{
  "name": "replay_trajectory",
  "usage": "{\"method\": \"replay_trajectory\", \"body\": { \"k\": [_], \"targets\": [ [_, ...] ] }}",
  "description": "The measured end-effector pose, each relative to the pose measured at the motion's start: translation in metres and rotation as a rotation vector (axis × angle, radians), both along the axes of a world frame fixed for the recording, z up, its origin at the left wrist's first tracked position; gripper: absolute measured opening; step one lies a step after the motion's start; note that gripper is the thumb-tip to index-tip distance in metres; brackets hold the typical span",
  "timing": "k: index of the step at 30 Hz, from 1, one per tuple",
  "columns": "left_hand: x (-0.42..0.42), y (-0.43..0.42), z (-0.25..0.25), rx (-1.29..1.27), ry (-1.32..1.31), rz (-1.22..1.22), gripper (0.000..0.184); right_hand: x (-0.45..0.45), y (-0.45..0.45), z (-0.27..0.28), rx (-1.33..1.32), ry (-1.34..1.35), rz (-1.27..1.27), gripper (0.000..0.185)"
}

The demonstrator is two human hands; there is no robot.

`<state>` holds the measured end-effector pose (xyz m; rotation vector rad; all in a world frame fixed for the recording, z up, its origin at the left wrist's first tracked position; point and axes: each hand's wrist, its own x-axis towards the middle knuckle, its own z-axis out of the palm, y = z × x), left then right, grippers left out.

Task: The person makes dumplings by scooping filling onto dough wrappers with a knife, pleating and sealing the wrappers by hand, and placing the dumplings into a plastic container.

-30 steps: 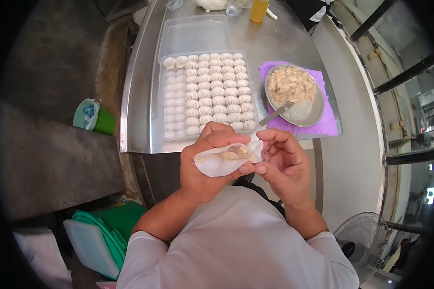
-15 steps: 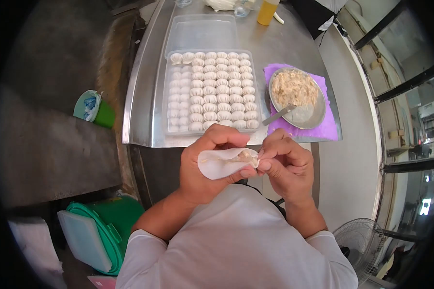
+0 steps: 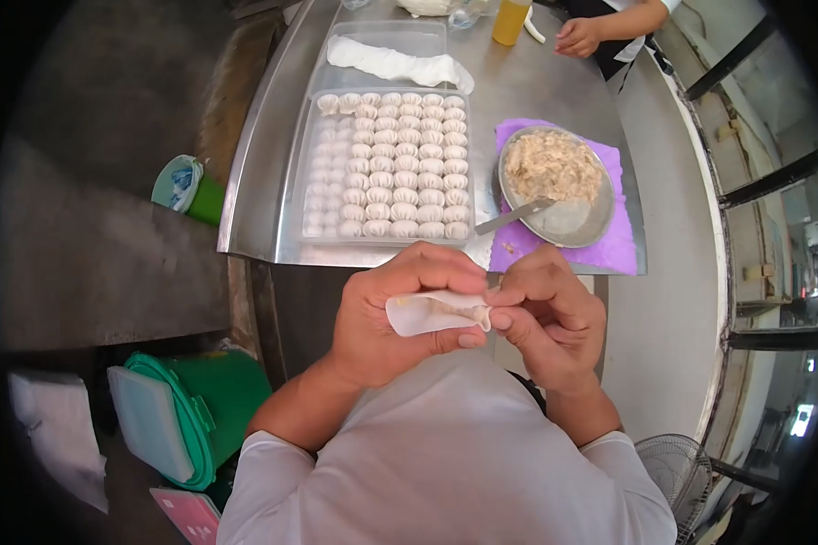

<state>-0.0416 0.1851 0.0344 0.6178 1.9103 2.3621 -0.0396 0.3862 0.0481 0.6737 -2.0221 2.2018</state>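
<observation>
My left hand (image 3: 386,309) cradles a thin round dough wrapper (image 3: 418,314), folded around filling that barely shows. The fingertips of my right hand (image 3: 550,318) pinch the wrapper's right end, where small pleats are gathered. Beyond my hands, a clear plastic box (image 3: 304,195) holds rows of pleated dumplings (image 3: 404,195). To its right, a metal bowl (image 3: 568,225) of pale minced filling (image 3: 552,165) rests on a purple cloth (image 3: 616,245). A flat metal spatula (image 3: 509,218) leans on the bowl's rim.
A long white piece (image 3: 395,64) lies over a clear lid (image 3: 391,34) behind the box. Another person's hand (image 3: 578,37) is at the table's far right, near a yellow bottle (image 3: 510,22). Left are a green bin (image 3: 211,202) and a green container (image 3: 232,400); lower right, a fan (image 3: 677,468).
The wrapper has been folded further closed, with more pleats at its right end. The long white piece has appeared over the lid, and another person's hand has come into view.
</observation>
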Motion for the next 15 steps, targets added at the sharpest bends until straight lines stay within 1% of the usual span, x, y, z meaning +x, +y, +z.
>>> {"method": "replay_trajectory", "body": {
  "k": [1,2,4,5,7,8,10,12,13,15],
  "targets": [
    [0.001,0.002,-0.002,-0.005,-0.004,0.007,0.040,-0.001,0.005,-0.002,0.078,0.054,0.018,0.015],
    [0.003,0.005,-0.005,0.026,0.007,0.038,0.040,-0.002,0.007,-0.004,0.074,0.051,0.025,0.015],
    [0.005,0.008,-0.006,0.054,0.018,0.077,0.041,-0.005,0.011,-0.006,0.096,0.128,0.055,0.015],
    [0.007,0.009,-0.006,0.037,-0.007,0.046,0.041,-0.004,0.011,-0.005,0.092,0.127,0.064,0.015],
    [0.010,0.011,-0.006,0.017,-0.034,0.023,0.042,-0.001,0.008,0.001,0.037,0.017,0.024,0.014],
    [0.011,0.013,-0.006,0.012,-0.034,0.046,0.041,-0.001,0.010,-0.001,0.033,0.015,0.031,0.014],
    [0.015,0.015,-0.007,0.005,-0.034,0.071,0.041,-0.003,0.015,-0.004,0.147,0.152,0.060,0.017],
    [0.018,0.016,-0.011,0.086,-0.016,0.134,0.037,-0.001,0.017,-0.004,0.143,0.131,0.082,0.018],
    [0.019,0.015,-0.011,0.085,-0.015,0.138,0.037,-0.001,0.018,-0.004,0.144,0.111,0.098,0.019],
    [0.021,0.013,-0.010,0.097,-0.067,0.052,0.036,0.002,0.009,-0.001,0.088,0.076,0.069,0.019]
  ]
}}
